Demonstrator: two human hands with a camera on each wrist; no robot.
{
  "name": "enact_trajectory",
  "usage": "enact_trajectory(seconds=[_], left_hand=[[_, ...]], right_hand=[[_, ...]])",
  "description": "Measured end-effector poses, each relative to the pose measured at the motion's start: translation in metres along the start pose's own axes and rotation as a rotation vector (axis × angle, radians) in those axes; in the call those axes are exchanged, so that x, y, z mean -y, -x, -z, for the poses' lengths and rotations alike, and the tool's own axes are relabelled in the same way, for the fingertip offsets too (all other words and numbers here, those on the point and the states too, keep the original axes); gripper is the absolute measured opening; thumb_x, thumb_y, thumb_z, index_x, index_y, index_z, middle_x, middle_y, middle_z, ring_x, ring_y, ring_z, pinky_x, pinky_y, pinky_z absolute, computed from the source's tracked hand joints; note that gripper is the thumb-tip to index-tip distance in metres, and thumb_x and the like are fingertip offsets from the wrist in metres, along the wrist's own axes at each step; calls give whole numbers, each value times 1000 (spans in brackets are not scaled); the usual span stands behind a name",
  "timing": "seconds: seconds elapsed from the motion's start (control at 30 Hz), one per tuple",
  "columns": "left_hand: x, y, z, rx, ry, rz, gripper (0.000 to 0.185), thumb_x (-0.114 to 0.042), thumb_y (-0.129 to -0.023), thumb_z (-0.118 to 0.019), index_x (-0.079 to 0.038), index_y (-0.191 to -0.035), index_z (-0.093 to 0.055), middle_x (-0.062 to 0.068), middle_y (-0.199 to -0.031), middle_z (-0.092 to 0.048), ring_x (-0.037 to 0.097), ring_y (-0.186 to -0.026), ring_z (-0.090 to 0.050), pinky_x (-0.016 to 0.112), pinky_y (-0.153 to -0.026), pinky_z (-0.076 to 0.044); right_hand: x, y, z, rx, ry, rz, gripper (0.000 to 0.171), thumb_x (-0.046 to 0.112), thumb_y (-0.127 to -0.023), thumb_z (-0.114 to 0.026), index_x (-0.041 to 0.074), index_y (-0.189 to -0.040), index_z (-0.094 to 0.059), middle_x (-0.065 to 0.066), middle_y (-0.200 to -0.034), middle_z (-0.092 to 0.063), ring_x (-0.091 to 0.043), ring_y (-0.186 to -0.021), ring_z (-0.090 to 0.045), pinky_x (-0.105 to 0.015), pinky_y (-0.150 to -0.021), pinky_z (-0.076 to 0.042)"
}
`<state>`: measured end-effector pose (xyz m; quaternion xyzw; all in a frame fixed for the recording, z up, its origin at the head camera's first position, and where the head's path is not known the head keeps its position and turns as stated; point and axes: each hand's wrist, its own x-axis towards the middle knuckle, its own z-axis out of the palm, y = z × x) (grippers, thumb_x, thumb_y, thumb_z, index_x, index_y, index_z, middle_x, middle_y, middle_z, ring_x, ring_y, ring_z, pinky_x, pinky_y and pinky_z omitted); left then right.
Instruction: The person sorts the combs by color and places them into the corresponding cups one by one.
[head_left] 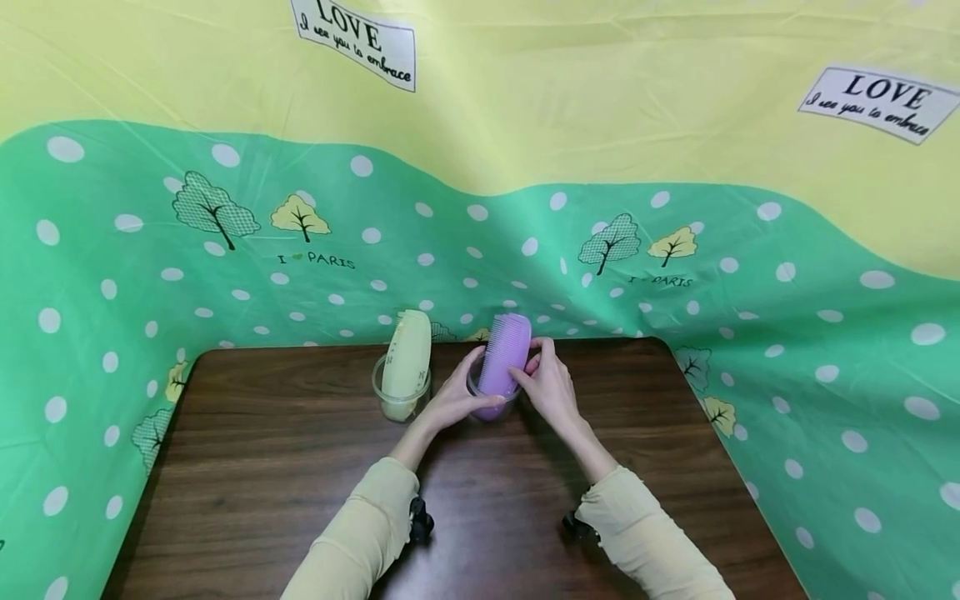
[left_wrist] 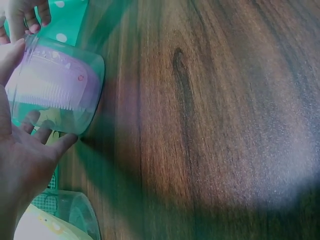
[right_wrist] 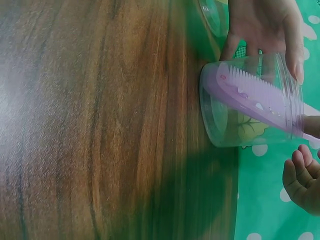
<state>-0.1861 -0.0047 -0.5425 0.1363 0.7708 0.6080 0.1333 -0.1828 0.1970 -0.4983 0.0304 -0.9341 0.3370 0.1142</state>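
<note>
A purple comb (head_left: 506, 350) stands tilted in a clear plastic cup (right_wrist: 220, 127), its teeth facing left in the head view. My left hand (head_left: 453, 402) holds this cup from the left, thumb in front near the rim and the other fingers around the far side. With the thumb on its face, my right hand (head_left: 551, 390) pinches the comb near the cup's rim. In the right wrist view, the comb's lower end shows through the cup wall. Left of my left hand, a pale yellow-green comb (head_left: 408, 354) leans in a second clear cup (left_wrist: 85, 207).
Both cups stand near the back edge of a dark wooden table (head_left: 300, 483). Behind it and along its sides hangs a green and yellow cloth (head_left: 480, 250) printed with dots and trees.
</note>
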Motion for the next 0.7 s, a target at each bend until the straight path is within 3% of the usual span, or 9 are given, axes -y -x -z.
enact_trajectory(seconds=[0.27, 0.7], left_hand=[[1, 4, 2, -11, -51, 45, 108, -40, -83, -85, -34, -166, -15, 7, -171, -27, 37, -153, -34, 60, -122, -30], [-1, 19, 6, -37, -246, -70, 100, -43, -91, -77, -26, -167, -14, 6, -173, -22, 27, -159, -25, 54, -126, -28]], right_hand=[[-3, 3, 1, 5, -9, -14, 54, 25, -90, -81, 9, -131, -50, -9, -86, -66, -21, -75, -64, -34, -66, -48], [-7, 10, 9, 23, -11, -11, 53, 32, -93, -78, 12, -132, -49, -9, -90, -67, -22, -78, -65, -33, -69, -49]])
